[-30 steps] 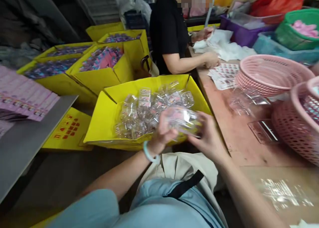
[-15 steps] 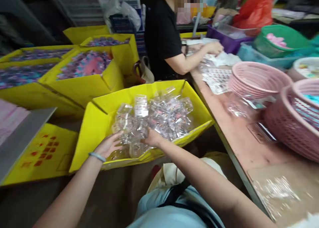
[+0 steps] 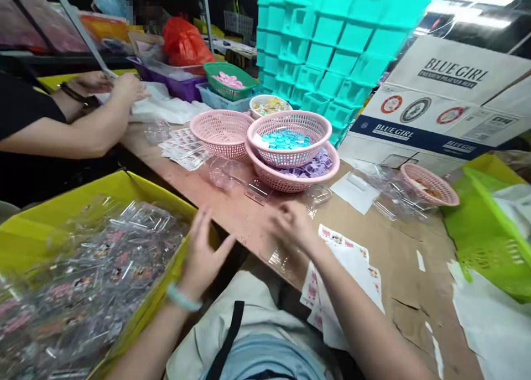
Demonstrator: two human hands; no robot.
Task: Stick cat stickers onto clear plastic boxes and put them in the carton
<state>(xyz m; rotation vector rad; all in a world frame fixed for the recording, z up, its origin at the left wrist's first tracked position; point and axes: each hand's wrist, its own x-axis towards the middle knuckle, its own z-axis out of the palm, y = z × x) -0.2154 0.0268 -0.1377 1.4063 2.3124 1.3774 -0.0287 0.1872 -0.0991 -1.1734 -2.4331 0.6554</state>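
Note:
My left hand [image 3: 204, 253] hovers open, fingers spread, just past the right rim of the yellow box [image 3: 141, 183], which is full of clear plastic packets [image 3: 91, 269]. My right hand [image 3: 292, 228] is blurred by motion above the edge of the brown table [image 3: 398, 253]; its fingers look loosely spread and I see nothing in them. Clear plastic blister shells [image 3: 274, 255] lie at the table edge below it. A printed sticker sheet [image 3: 348, 258] lies just to its right.
Stacked pink baskets [image 3: 290, 147] hold turquoise and purple pieces; another pink basket [image 3: 222, 131] stands left of them and a small one [image 3: 429, 183] at right. A co-worker's arms [image 3: 83, 125] work at the far left. A cardboard carton [image 3: 440, 103], turquoise trays [image 3: 327, 48] and a green basket [image 3: 493, 225] stand behind and right.
Both hands have left the packets in the yellow box and moved right toward the table edge. My view has swung right from the box to the table.

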